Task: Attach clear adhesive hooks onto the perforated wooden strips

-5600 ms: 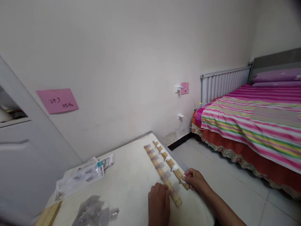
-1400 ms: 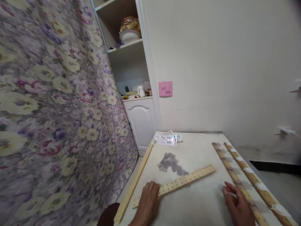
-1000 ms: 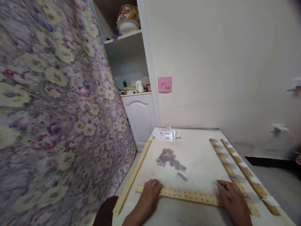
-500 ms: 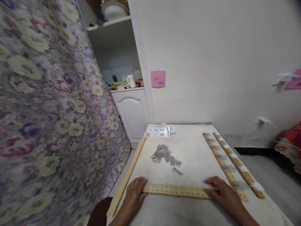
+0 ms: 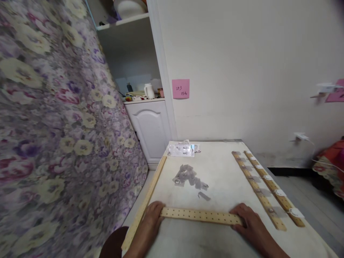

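Note:
A pale wooden strip with rows of small holes [image 5: 199,215] lies crosswise near the front of the white table. My left hand [image 5: 153,216] is closed round its left end, and my right hand [image 5: 247,218] grips the right end between thumb and fingers. Beyond the strip is a loose pile of small grey translucent packets [image 5: 185,175], some with tiny metal pieces in them. One separate packet [image 5: 204,196] rests closer to the strip.
Two perforated wooden strips carrying small attached pieces, an inner one [image 5: 258,190] and an outer one [image 5: 274,190], run along the table's right side. Another bare strip [image 5: 146,200] lies along the left edge. Flat clear packaging [image 5: 181,150] sits at the back left. A floral curtain [image 5: 67,125] hangs at left.
My right hand has moved left and closed on the strip's right end. The strip has shifted slightly left, along with my left hand.

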Available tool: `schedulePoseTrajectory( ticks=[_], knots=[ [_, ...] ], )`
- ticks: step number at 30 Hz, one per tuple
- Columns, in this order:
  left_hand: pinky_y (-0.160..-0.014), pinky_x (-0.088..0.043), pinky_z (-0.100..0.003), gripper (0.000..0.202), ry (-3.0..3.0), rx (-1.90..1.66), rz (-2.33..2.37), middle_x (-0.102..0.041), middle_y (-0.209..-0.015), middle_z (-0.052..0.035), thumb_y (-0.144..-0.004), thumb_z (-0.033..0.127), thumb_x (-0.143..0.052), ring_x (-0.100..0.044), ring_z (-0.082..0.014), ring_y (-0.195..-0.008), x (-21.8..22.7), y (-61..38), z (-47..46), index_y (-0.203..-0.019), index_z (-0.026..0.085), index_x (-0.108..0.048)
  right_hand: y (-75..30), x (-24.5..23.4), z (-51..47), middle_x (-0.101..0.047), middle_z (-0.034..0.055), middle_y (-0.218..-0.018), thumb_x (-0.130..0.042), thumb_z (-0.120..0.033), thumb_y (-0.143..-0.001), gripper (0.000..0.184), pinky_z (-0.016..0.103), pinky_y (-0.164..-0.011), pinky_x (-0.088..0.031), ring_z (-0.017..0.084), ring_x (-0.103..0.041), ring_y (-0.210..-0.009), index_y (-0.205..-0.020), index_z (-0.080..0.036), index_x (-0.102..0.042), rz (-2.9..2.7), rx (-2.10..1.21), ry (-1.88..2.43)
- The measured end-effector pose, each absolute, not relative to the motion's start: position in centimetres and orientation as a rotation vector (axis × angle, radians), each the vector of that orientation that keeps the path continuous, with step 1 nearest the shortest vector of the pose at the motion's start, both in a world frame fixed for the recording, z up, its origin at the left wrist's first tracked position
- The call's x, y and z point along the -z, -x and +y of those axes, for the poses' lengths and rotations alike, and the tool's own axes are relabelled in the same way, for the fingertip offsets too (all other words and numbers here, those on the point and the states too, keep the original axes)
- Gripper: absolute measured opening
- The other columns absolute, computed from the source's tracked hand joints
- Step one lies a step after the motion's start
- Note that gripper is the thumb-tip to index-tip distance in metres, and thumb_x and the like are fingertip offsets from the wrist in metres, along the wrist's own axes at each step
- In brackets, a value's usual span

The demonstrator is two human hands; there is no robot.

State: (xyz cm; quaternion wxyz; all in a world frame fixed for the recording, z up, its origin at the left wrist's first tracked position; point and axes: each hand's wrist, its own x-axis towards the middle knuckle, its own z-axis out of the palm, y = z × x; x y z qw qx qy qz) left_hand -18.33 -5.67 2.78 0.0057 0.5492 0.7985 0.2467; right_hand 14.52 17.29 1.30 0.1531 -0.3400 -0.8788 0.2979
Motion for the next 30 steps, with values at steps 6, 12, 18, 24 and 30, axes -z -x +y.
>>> schedulePoseTrajectory(
  ticks=[6, 12, 18, 24, 30],
  knots=[
    [-0.098, -0.046, -0.044, 0.032, -1.781, -0.762, 2.560, -0.062, -0.115, -0.0086, -0.079, 0.020, -0.053, -0.056, -0.0245, -0.111, -2.7, 18.5, -5.1, -0.110, 0.024, -0.061, -14.1, -0.4, 17.8, -0.063, 0.0020, -0.096, -0.058, -0.029, -0.068, 0.028, 0.031, -0.083, -0.038, 0.022, -0.054, -0.093, -0.095, -0.027, -0.065, -2.534, -0.805, 0.987],
    [-0.098, -0.046, -0.045, 0.033, -1.860, -0.787, 2.612, -0.062, -0.119, -0.0116, -0.082, 0.024, -0.051, -0.055, -0.0261, -0.116, -0.6, 18.8, -5.2, -0.114, 0.021, -0.060, -14.5, 0.1, 18.2, -0.062, 0.0039, -0.103, -0.059, -0.027, -0.065, 0.035, 0.032, -0.086, -0.039, 0.022, -0.054, -0.097, -0.100, -0.025, -0.063, -2.530, -0.812, 1.000],
    [-0.100, -0.045, -0.046, 0.036, -1.904, -0.970, 2.629, -0.060, -0.123, -0.0099, -0.085, 0.023, -0.047, -0.050, -0.0248, -0.122, 2.0, 19.5, -5.5, -0.120, 0.024, -0.056, -14.5, 0.3, 18.4, -0.062, 0.0038, -0.099, -0.059, -0.027, -0.066, 0.030, 0.032, -0.085, -0.040, 0.023, -0.054, -0.096, -0.095, -0.025, -0.064, -2.531, -0.866, 0.996],
    [-0.099, -0.047, -0.044, 0.037, -1.917, -0.998, 2.628, -0.061, -0.122, -0.0078, -0.084, 0.020, -0.048, -0.051, -0.0238, -0.121, 2.1, 19.4, -5.6, -0.120, 0.025, -0.055, -14.9, -0.1, 18.5, -0.061, 0.0028, -0.094, -0.063, -0.029, -0.065, 0.026, 0.031, -0.081, -0.042, 0.021, -0.055, -0.092, -0.091, -0.024, -0.063, -2.499, -0.974, 0.949],
    [-0.104, -0.041, -0.047, 0.046, -1.889, -1.012, 2.583, -0.055, -0.130, -0.0089, -0.081, 0.013, -0.045, -0.044, -0.0239, -0.127, 2.2, 19.2, -5.8, -0.126, 0.022, -0.050, -12.8, -2.0, 18.4, -0.063, 0.0050, -0.089, -0.051, -0.039, -0.078, 0.023, 0.030, -0.080, -0.044, 0.020, -0.057, -0.088, -0.089, -0.022, -0.062, -2.273, -0.997, 1.016]
  ],
)
